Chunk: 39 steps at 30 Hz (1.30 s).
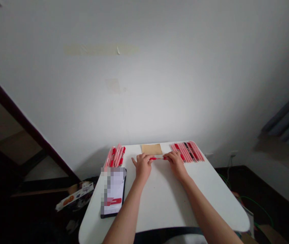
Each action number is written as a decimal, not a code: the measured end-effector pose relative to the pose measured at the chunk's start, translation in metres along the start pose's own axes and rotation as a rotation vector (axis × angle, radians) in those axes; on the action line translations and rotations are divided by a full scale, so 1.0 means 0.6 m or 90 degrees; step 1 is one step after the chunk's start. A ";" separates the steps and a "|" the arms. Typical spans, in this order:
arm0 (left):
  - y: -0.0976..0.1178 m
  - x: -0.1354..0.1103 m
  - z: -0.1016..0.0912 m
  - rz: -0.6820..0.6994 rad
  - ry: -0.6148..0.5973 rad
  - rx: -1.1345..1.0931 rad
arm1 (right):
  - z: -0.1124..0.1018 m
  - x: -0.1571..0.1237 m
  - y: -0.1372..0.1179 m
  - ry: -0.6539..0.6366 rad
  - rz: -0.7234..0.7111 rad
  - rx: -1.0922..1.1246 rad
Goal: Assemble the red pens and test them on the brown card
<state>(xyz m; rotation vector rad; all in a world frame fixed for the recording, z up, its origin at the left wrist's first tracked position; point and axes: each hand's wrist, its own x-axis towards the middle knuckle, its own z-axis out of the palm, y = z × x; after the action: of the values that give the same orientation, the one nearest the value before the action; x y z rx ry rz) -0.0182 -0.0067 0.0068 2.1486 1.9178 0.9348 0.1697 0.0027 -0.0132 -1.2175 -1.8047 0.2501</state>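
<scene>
My left hand (142, 165) and my right hand (176, 162) meet over the far middle of a white table (164, 200). Between them they pinch one red pen (157, 158), held level, the left hand on one end and the right hand on the other. Both hands have their fingers closed on it. A pile of red and pink pens (115, 156) lies to the left of my left hand. A wider row of red pens (188, 151) lies just right of my right hand. A small brown card (151, 148) sits behind the pen.
A dark tablet-like slab with a white sheet (113, 193) lies on the table's left edge. A plain white wall rises right behind the table. Boxes and clutter (74, 198) lie on the dark floor at the left, cables at the right.
</scene>
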 end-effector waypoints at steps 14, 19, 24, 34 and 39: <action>0.008 -0.002 -0.004 0.004 -0.014 0.002 | 0.002 -0.001 -0.004 0.020 0.072 -0.009; 0.006 -0.002 -0.005 -0.011 -0.009 0.004 | 0.001 -0.005 -0.009 -0.008 0.050 -0.015; 0.005 -0.001 -0.005 -0.007 -0.015 0.007 | 0.007 -0.005 0.000 0.003 0.049 -0.015; 0.008 -0.002 -0.006 0.009 -0.004 -0.003 | 0.008 -0.003 0.009 -0.014 0.030 -0.135; 0.009 -0.003 -0.004 0.000 -0.021 0.002 | 0.007 -0.005 -0.004 -0.041 0.037 -0.122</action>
<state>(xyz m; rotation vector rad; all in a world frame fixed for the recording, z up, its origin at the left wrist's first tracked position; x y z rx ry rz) -0.0145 -0.0103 0.0104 2.1514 1.9056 0.8910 0.1654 0.0003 -0.0160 -1.4109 -1.8850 0.1527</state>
